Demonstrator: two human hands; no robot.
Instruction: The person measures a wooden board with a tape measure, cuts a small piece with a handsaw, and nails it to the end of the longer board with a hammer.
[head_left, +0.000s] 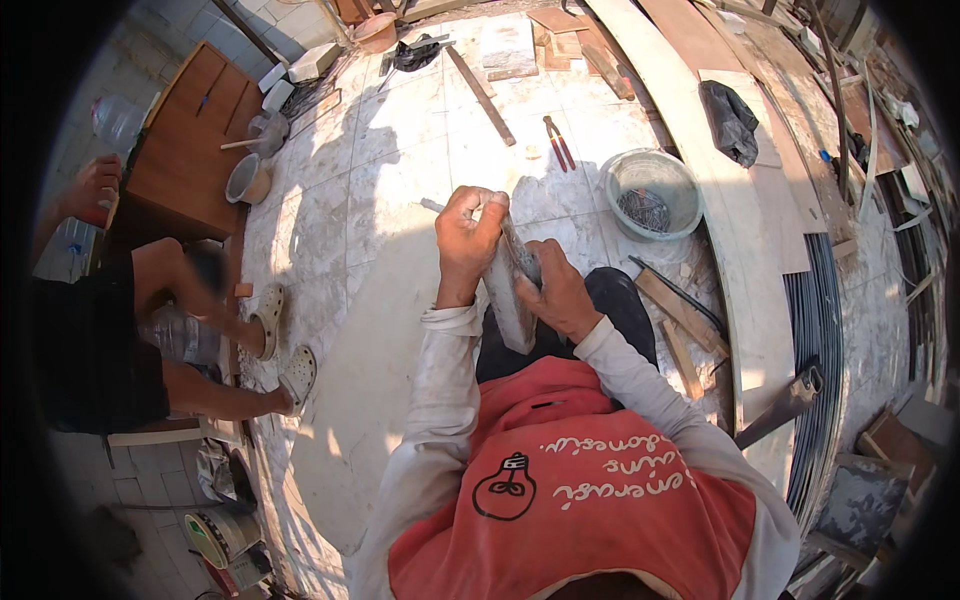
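Note:
A narrow, dusty grey slab (512, 312) stands tilted in front of my lap, its material hard to tell. My left hand (466, 240) is closed round its upper end. Past the left knuckles a thin grey tip (432, 205) sticks out; what it belongs to is hidden. My right hand (560, 292) grips the slab's right side lower down, thumb against it. Between the hands a darker grey patch shows, too small to make out. Beyond them lie pincers with red handles (560, 145) and a grey bucket (612, 200) holding a heap of nails (643, 209).
At the left a person in clogs (268, 320) sits by a brown wooden cabinet (185, 150). Wood offcuts (682, 358) and a dark bar (680, 292) lie right of my knees. A handsaw (785, 408) rests near long boards (690, 180). A wooden strip (480, 95) lies ahead.

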